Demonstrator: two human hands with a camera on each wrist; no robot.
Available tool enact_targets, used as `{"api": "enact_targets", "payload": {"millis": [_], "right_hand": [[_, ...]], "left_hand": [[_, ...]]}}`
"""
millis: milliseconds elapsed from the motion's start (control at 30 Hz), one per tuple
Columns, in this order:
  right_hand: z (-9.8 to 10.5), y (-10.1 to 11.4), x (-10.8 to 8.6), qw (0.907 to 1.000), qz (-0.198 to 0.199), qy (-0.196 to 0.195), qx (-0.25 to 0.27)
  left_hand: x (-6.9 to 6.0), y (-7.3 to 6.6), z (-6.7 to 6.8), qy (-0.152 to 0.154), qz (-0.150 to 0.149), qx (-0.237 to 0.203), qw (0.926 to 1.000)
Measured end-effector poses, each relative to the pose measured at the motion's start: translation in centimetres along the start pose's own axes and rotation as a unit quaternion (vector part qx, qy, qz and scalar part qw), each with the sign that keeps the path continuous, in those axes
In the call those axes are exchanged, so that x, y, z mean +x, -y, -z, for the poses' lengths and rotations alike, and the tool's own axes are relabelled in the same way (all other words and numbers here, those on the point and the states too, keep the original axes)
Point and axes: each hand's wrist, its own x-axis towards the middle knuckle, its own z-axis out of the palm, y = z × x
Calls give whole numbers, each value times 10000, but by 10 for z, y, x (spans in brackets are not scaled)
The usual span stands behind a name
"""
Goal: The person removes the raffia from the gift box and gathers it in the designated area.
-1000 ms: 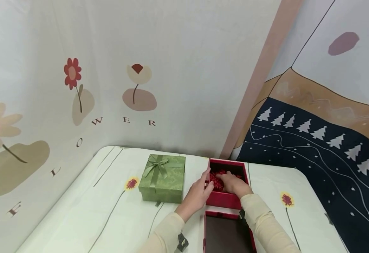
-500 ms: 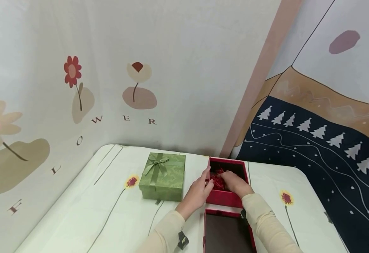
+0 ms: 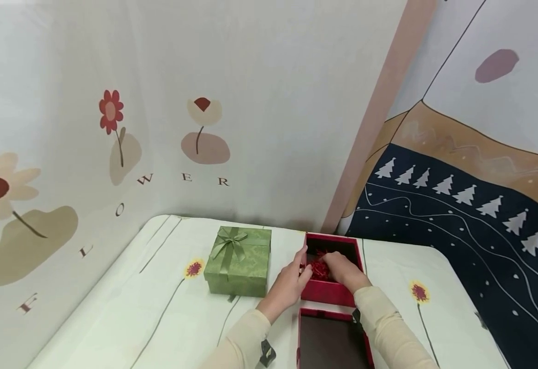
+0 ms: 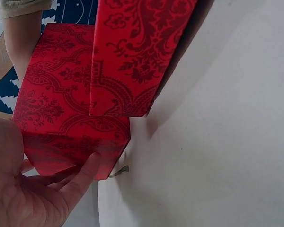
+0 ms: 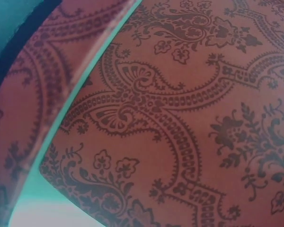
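My left hand (image 3: 287,284) rests along the left side of an open red box (image 3: 329,293). In the left wrist view its fingers (image 4: 80,182) lie fairly straight against the box's patterned wall (image 4: 61,90). My right hand (image 3: 345,271) reaches over the near rim into the box, at a tuft of red shredded paper (image 3: 318,270) near the front left corner. Its fingertips are hidden, so whether they pinch the paper does not show. The right wrist view holds only the patterned red outer wall (image 5: 146,118) close up, no hand.
Just in front of the box lies a red-rimmed, dark-lined tray-like lid (image 3: 331,338), dark side up. A green gift box (image 3: 239,261) with a ribbon bow stands to the left on the flower-printed white cloth (image 3: 167,307). Printed curtains (image 3: 269,102) hang behind.
My right hand has shifted slightly within the box, and the red shredded paper has bunched toward the near side, baring more of the box's dark bottom. My left hand keeps its place.
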Motion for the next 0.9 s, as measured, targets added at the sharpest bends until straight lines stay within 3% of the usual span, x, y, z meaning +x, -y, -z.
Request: {"api": "enact_targets", "payload": {"millis": [533,900], "right_hand": [[16,6,-6,9993,315,-199,-20],[47,12,-14,9945,711,-762,88]], "left_hand": [[0,0,1,25,3,149,9999],[-2,-3,3,-8,-54,219,9997]]}}
